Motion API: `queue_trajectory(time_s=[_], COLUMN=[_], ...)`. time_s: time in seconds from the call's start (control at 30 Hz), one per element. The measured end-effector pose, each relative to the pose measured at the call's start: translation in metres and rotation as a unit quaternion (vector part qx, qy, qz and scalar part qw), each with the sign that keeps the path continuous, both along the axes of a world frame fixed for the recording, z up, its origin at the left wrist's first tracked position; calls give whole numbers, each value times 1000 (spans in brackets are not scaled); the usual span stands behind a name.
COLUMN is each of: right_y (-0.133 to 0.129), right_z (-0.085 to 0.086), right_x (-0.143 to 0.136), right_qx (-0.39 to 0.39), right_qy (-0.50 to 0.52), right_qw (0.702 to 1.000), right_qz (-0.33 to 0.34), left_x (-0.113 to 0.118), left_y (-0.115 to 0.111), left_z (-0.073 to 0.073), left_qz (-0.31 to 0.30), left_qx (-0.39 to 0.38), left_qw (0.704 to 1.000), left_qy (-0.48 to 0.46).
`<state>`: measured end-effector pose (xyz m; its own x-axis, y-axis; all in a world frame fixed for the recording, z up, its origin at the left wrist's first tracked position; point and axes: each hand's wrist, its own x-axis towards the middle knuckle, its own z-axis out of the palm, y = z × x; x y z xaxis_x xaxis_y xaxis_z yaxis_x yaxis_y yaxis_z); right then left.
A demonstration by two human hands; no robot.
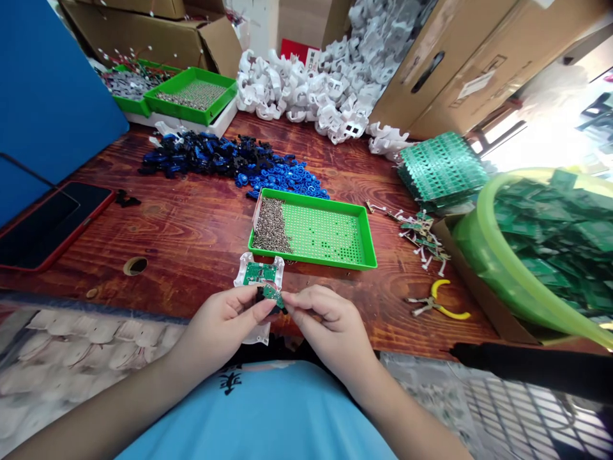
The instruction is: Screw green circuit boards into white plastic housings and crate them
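Wooden workbench (191, 217) crowded with parts. At its near edge our left hand (223, 326) grips a white housing (256, 281), one green board already seated; our right hand (325, 322) pinches a second small board (272, 294) against it, apparently not yet seated.

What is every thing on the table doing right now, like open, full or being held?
White housing: held by left hand, circuit board seated inside.
Small green board: pinched by both hands; right hand.
Green tray: screws heaped at left end.
Yellow pliers: lying untouched.
Phone: screen dark.
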<state>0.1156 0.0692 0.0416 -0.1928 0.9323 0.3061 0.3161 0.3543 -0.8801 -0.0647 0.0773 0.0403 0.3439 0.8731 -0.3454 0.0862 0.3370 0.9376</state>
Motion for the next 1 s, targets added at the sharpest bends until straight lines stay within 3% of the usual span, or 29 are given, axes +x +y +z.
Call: queue_trajectory(time_s=[0.33,0.43,0.67,0.83,1.0], right_y=[-6,-10,-12,-11,-10], right_z=[0,-1,-1,-1,-3], right_x=[-3,-6,-11,-14,-20], right_qx=[-1,42,165,233,227], right_qy=[7,-35,-204,-234,-233], right_qw=[1000,998,962,943,945], right_qz=[11,14,-70,-47,-41], left_x=[0,0,3,-2,-7], left_y=[6,5,0,0,-2], left_z=[5,7,12,17,16], left_qz=[4,2,2,-1,25], left_qx=[-37,-40,-20,-11,27], left_qw=[997,997,997,997,999], left_qy=[-67,-72,-70,-74,-35])
